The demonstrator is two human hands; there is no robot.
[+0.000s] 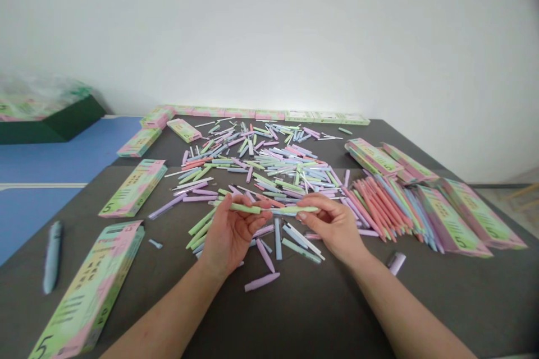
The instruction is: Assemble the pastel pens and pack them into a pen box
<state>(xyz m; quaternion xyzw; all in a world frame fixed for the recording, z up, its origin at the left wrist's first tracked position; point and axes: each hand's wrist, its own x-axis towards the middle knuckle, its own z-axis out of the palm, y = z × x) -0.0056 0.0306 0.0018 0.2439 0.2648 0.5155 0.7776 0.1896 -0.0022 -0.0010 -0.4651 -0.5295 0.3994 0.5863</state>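
Bare forearms reach in from the near edge of the dark worktop. Mid-worktop, the left hand pinches a green pen half tip-to-tip with the right hand's second green half; a fumbled grip could drop either among the loose pen parts.

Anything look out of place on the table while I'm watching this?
Two things sit apart from the loose pen parts: a blue pen lies alone at the far left, and a short lilac piece lies by itself just beyond the right hand.
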